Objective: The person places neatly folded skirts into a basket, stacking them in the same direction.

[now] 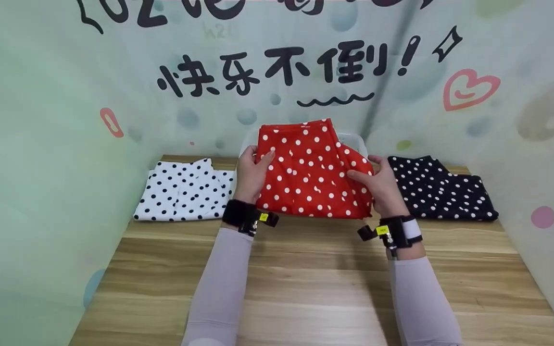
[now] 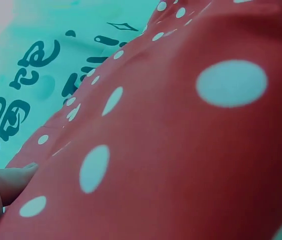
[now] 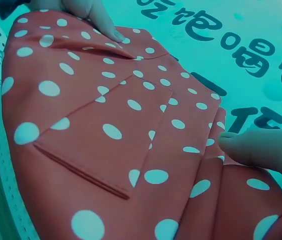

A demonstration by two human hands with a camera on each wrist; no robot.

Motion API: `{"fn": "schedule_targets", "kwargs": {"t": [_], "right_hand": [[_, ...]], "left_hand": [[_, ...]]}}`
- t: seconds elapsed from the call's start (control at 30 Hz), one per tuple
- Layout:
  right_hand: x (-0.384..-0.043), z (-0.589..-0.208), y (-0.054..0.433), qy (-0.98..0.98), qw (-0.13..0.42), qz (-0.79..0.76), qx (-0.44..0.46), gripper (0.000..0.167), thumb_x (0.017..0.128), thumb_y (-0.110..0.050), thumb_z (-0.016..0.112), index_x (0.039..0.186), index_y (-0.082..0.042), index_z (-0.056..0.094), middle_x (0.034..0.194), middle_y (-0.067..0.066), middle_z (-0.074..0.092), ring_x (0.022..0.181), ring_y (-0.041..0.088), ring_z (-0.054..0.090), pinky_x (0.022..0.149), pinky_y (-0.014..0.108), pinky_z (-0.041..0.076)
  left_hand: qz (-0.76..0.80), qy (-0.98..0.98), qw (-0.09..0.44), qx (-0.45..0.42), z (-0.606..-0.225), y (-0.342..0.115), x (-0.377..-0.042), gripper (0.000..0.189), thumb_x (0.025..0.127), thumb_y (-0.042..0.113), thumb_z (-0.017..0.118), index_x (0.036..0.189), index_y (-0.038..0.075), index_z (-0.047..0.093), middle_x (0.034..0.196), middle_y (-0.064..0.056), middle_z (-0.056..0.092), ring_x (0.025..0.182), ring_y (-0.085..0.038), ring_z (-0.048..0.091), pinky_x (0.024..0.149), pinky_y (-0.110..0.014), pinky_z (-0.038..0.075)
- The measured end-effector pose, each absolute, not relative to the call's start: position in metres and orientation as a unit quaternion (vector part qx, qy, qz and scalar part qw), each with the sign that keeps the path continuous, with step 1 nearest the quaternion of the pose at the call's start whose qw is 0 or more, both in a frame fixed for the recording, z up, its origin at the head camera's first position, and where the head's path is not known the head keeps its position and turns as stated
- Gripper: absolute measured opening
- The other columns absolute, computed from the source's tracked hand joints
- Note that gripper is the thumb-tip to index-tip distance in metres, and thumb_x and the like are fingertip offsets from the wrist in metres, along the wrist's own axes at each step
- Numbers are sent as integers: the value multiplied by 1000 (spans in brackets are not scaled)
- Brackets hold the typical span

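Both hands hold up a folded red garment (image 1: 306,173) with white dots, above the wooden table at its far side. My left hand (image 1: 253,174) grips the left edge, its thumb lying on the front. At the right edge my right hand (image 1: 380,185) pinches the fabric, thumb in front. The right wrist view shows a stitched patch like a pocket (image 3: 112,131) on the red garment (image 3: 86,225). Behind the garment stands a white plastic container (image 1: 354,142), mostly hidden; its contents cannot be seen.
A folded white cloth with black dots (image 1: 185,192) lies at the left on the table (image 1: 306,288). A folded black cloth with white dots (image 1: 443,190) lies at the right. Printed fabric walls (image 1: 277,110) enclose the back and both sides.
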State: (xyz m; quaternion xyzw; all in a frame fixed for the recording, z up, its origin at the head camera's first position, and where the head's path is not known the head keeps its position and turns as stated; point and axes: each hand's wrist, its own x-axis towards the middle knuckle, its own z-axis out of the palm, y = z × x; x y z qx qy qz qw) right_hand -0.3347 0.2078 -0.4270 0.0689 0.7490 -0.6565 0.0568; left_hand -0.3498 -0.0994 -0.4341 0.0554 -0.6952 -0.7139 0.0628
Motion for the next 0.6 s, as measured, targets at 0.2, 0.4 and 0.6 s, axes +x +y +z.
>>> {"fn": "schedule_targets", "kwargs": {"t": [0.2,0.4,0.6], "right_hand": [[-338,-431,209,748,73,-655,80,97,95,-26,80,168,-15,16,159,19,38,133,32,56,104,46,60],[-338,-433,209,758,79,-646,51,94,93,-16,81,166,-13,22,162,17,39,140,33,51,108,46,58],[-337,-437,204,803,67,-592,33,100,87,-8,84,166,-18,24,163,17,39,144,36,47,110,53,56]], "left_hand": [[-721,-687,63,62,-441,-101,-352,32,105,29,68,127,8,58,119,-13,72,105,-25,73,87,-39,65],[-723,-682,43,100,-447,-102,-355,36,106,29,66,132,6,56,121,-16,69,105,-26,72,88,-39,63],[-712,-697,3,89,-451,-108,-357,40,104,16,55,141,0,54,127,-18,64,105,-25,66,83,-36,59]]}}
